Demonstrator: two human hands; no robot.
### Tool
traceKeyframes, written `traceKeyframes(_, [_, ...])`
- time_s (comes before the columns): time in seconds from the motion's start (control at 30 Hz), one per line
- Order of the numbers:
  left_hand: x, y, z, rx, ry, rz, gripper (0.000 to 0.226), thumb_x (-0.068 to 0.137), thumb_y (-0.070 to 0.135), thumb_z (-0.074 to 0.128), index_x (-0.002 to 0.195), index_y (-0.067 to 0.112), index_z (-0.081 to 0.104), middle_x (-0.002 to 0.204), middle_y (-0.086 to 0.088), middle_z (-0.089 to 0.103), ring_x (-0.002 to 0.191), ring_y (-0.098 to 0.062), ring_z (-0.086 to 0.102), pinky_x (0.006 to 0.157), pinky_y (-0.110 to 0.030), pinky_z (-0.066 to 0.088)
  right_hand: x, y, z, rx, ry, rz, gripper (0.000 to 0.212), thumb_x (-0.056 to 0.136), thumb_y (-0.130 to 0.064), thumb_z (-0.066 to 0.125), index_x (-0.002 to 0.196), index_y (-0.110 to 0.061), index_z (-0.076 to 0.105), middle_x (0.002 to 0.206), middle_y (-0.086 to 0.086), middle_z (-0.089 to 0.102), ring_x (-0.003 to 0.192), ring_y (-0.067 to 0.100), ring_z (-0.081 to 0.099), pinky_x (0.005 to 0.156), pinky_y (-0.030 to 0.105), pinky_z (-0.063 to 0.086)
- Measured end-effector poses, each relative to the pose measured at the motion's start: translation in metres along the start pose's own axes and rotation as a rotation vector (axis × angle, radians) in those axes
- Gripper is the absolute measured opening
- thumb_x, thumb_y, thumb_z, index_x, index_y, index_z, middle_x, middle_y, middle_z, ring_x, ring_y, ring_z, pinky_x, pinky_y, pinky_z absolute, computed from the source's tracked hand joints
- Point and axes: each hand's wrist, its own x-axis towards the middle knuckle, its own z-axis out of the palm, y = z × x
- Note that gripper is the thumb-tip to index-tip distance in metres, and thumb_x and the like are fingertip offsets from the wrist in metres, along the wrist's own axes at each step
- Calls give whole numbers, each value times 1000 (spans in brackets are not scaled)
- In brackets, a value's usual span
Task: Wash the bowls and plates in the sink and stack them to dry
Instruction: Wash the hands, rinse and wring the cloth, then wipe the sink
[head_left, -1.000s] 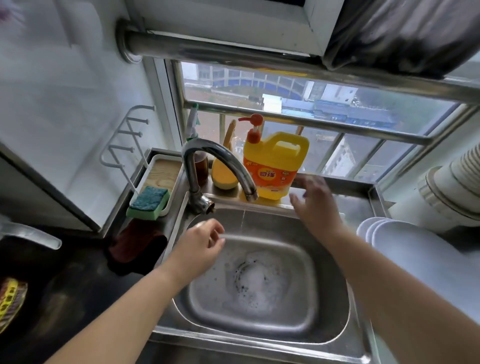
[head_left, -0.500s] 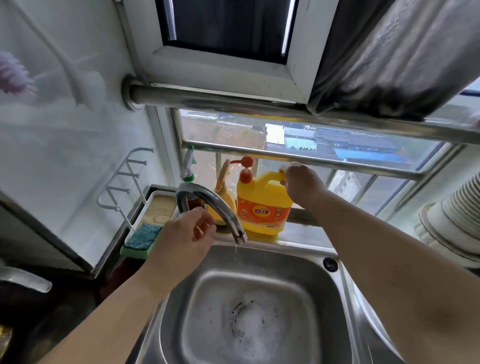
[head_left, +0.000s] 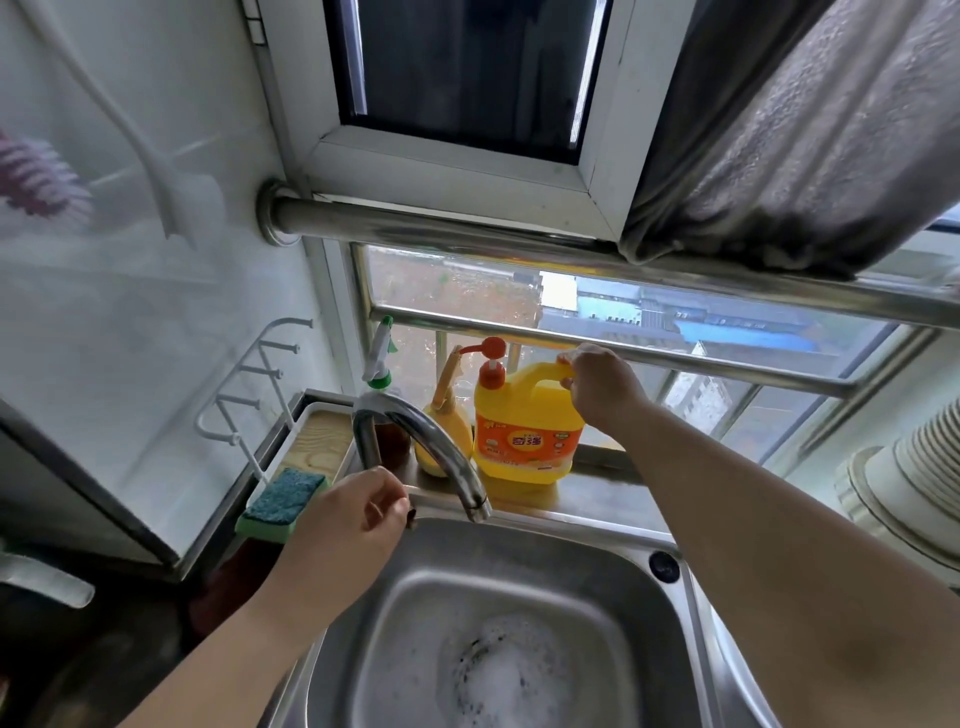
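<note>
We see the metal sink (head_left: 597, 582) low in the middle, with white foam (head_left: 511, 670) sitting over the drain. We cannot see any bowls or plates in the sink. At the far right edge, a stack of white plates (head_left: 914, 483) stands on its side, well apart from the hands.

Our left hand (head_left: 345, 525) is at the bottom of the curved tap (head_left: 415, 441). Its fingers are curled, and they seem to pinch a small dark part at the tap's base, but we cannot tell for sure.

Our right hand (head_left: 600, 387) reaches to the window ledge. Its fingers are curled around the handle of the big yellow soap bottle (head_left: 530, 431), which has a red pump on top and an orange label. The bottle stands upright on the ledge behind the sink.

Just beside the bottle on the left is a smaller yellow bottle (head_left: 449, 431). Behind the tap is a spray bottle (head_left: 382, 364) with a green and white top.

A blue and green sponge (head_left: 283, 501) lies on a tray (head_left: 311, 436) to the left of the sink. A dark cloth (head_left: 779, 140) hangs over a metal bar (head_left: 467, 234) above the window.
</note>
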Motion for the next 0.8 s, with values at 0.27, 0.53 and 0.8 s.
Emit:
traceKeyframes(0.27, [-3,-14,4,3,-21,-45,7,91,21,61,84,23,63,74,8,63,67,-1,57,60,-9,42,2,10,0,72,-19,57,47,93,-20,60,138,-10,49,135,12,56,124,29,53,104,36,43])
traceKeyframes(0.53, [-10,-31,16,-20,-84,-34,6,91,18,60,85,18,63,70,7,60,63,-2,55,59,-8,42,-39,-6,1,196,207,78,41,87,-9,64,125,-6,52,125,14,48,117,26,47,100,32,41])
traceKeyframes(0.8, [-40,-74,49,-63,-203,-189,16,89,18,59,76,26,58,71,5,62,69,-7,57,64,-20,45,-159,-35,78,428,-56,186,16,79,-2,59,69,-10,51,67,2,53,64,19,50,56,18,36])
